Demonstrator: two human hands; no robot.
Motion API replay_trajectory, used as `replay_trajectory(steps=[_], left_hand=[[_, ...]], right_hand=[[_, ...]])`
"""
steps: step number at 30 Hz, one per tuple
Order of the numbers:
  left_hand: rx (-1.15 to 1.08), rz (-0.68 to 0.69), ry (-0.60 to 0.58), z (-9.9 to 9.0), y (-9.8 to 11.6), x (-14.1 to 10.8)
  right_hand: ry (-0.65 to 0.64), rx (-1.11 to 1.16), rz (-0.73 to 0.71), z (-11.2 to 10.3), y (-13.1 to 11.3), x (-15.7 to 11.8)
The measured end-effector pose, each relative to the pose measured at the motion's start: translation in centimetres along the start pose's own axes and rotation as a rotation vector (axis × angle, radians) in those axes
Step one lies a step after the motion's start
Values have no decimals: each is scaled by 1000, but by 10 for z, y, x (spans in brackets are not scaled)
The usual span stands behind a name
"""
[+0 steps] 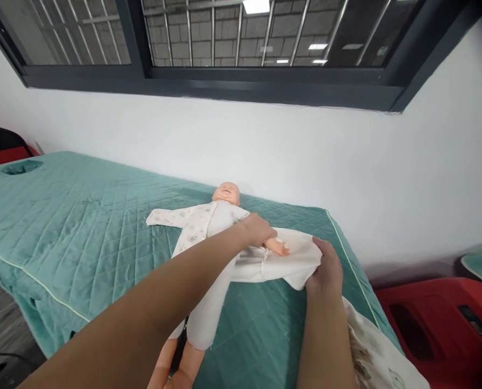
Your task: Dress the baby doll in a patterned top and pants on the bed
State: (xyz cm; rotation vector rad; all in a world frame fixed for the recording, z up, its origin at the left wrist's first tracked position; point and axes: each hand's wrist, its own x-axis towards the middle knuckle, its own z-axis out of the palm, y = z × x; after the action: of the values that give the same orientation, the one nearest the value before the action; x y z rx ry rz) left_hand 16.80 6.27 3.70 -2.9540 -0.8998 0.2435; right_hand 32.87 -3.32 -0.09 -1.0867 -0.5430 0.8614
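Note:
A baby doll (228,192) lies on its back on the green quilted bed, head toward the wall. It has a white patterned top (192,229) with one sleeve stretched out to the left, and white trousers (204,319). My left hand (258,229) is closed around the doll's arm, whose small hand sticks out past my fingers. The opened side of the top (293,259) spreads to the right, under that arm. At its outer edge my right hand (326,267) pinches the white cloth.
The green bed cover (103,216) runs along a white wall under a barred window (241,38). Patterned cloth (387,351) lies at the bed's right edge, near my right forearm. A red chair (431,313) stands at the right.

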Motion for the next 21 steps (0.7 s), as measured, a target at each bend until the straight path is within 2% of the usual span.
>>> replay_trajectory(steps=[2, 6, 12, 17, 21], left_hand=[[-1, -31, -14, -2, 1, 1], [-12, -78, -19, -4, 3, 4], [-11, -113, -7, -5, 9, 3], [1, -145, 10, -9, 14, -4], [-17, -190, 6, -6, 15, -3]], right_hand=[[-4, 97, 38, 2, -5, -2], [-102, 159, 58, 8, -9, -7], [-250, 83, 97, 22, -13, -20], [-273, 129, 155, 34, -14, -33], [-326, 27, 129, 41, -6, -45]])
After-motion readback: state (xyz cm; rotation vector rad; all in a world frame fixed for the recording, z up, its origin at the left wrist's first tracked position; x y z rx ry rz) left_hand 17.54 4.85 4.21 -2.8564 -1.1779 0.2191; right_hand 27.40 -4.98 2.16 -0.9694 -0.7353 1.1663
